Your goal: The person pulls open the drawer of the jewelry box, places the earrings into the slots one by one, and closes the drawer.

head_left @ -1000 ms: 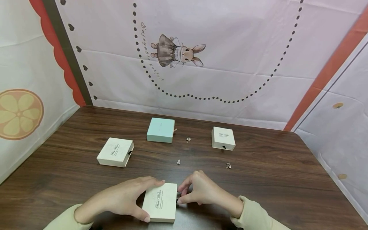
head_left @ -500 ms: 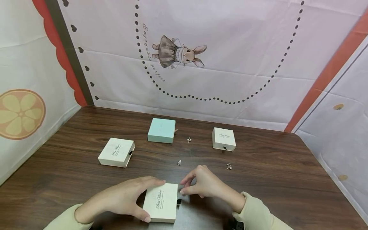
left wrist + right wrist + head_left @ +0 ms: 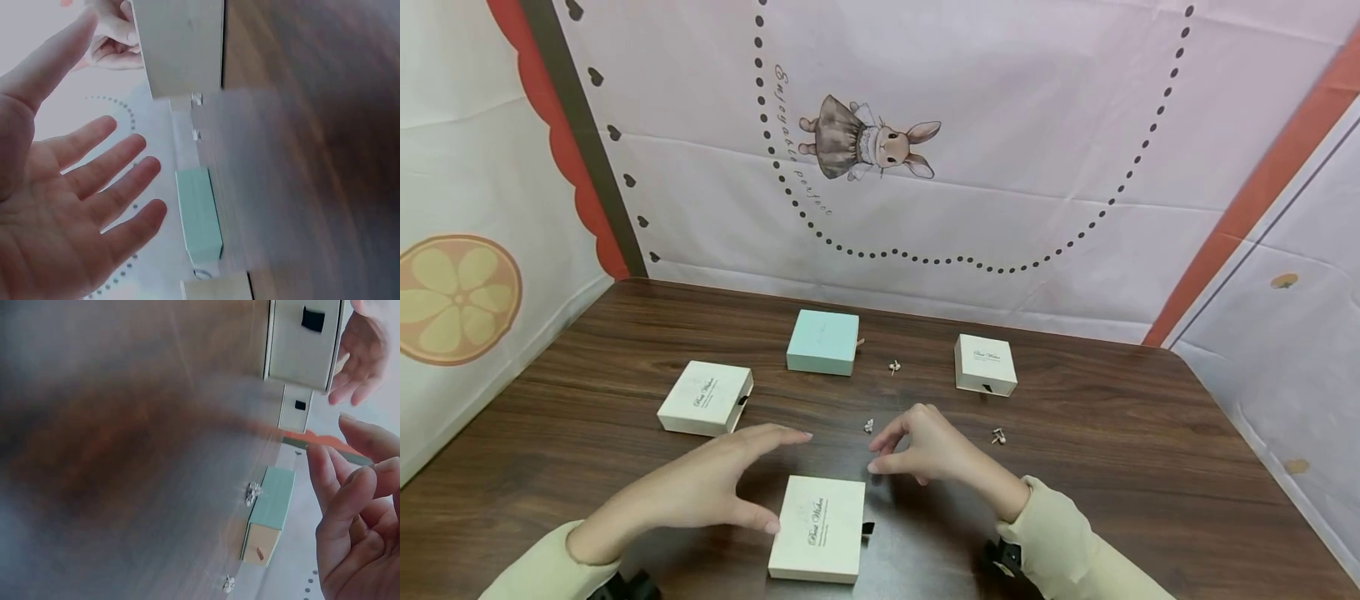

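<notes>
On the table [image 3: 1150, 433]: four boxes, three earrings; both hands, left [image 3: 700, 487] and right [image 3: 925, 450], spread, holding nothing.

Cream boxes: you have three on the worktop [image 3: 1150, 433] — nearest cream box [image 3: 817, 527] between your hands, left cream box [image 3: 706, 397], far right cream box [image 3: 985, 363].
Mint boxes: one, the mint box [image 3: 822, 342] at the far middle.
Boxes in all: four.
Small earrings lying loose: you can count three — far earring [image 3: 893, 366] just right of the mint box, middle earring [image 3: 868, 426], right earring [image 3: 997, 435].
Black pull tabs showing in your head view: three, one on each cream box.
Hands over the worktop: two, your left hand [image 3: 715, 487] and your right hand [image 3: 925, 450].
</notes>
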Motion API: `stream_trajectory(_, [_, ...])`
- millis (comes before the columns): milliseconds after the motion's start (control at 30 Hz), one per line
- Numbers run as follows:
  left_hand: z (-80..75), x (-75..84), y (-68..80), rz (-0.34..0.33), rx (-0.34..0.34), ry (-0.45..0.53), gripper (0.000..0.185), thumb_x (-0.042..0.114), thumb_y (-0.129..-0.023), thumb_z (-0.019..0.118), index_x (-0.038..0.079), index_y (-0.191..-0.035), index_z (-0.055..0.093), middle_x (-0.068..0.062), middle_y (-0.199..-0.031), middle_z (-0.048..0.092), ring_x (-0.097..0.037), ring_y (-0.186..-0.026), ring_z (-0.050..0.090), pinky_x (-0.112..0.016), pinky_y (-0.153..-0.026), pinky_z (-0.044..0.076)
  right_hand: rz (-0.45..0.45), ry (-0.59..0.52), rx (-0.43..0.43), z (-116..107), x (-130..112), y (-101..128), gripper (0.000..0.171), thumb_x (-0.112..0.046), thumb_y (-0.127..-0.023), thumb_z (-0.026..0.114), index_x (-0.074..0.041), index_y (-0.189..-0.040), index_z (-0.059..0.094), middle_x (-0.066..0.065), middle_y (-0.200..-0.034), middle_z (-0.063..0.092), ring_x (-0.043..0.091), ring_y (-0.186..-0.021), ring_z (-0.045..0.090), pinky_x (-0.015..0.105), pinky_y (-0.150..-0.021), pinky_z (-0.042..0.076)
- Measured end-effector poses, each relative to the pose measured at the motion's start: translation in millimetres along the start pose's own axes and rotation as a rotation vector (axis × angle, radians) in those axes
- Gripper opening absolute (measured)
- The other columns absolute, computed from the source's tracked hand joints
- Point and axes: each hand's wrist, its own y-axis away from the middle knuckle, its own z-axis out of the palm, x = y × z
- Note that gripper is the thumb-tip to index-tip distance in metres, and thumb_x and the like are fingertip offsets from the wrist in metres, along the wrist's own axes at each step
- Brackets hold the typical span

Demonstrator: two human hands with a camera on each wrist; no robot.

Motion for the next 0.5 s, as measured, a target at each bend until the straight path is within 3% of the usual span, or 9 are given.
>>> stream_trajectory(133, [-6.2, -8.4, -0.1, -0.021, 0.048, -0.006, 0.076, 0.048, -0.07, 0.072, 0.017, -0.134, 0.043, 0.002, -0.131, 0.049, -0.023, -0.12, 0.044, -0.048, -0.092, 0.039, 0.016, 0.002, 0.007, -2.8, 2.2, -9.6, 0.017, -0.014, -0.074, 0.073, -0.004, -0.088, 0.072, -0.006, -0.067, 0.064, 0.003, -0.031, 0.038, 0.02, -0.035, 0.036])
stream_trajectory(300, [-13.2, -19.0, -2.6, -0.053, 0.058, -0.002, 0.073, 0.037, -0.072, 0.075, 0.017, -0.134, 0.043, 0.0, -0.131, 0.048, -0.025, -0.12, 0.045, -0.048, -0.09, 0.041, 0.037, -0.004, 0.009, -5.6, 5.0, -21.0, 0.018, -0.014, -0.074, 0.073, -0.003, -0.089, 0.072, -0.004, -0.068, 0.066, 0.005, -0.03, 0.038, 0.02, -0.035, 0.036])
stream_trajectory(500, [-20.8, -35.7, -5.6, -0.078, 0.115, -0.025, 0.072, 0.037, -0.071, 0.076, 0.017, -0.132, 0.046, -0.006, -0.13, 0.049, -0.03, -0.118, 0.046, -0.05, -0.089, 0.041, 0.031, 0.02, 0.013, -7.4, 6.0, -35.2, 0.017, -0.015, -0.076, 0.072, -0.004, -0.089, 0.072, -0.006, -0.066, 0.065, 0.005, -0.03, 0.039, 0.023, -0.036, 0.039])
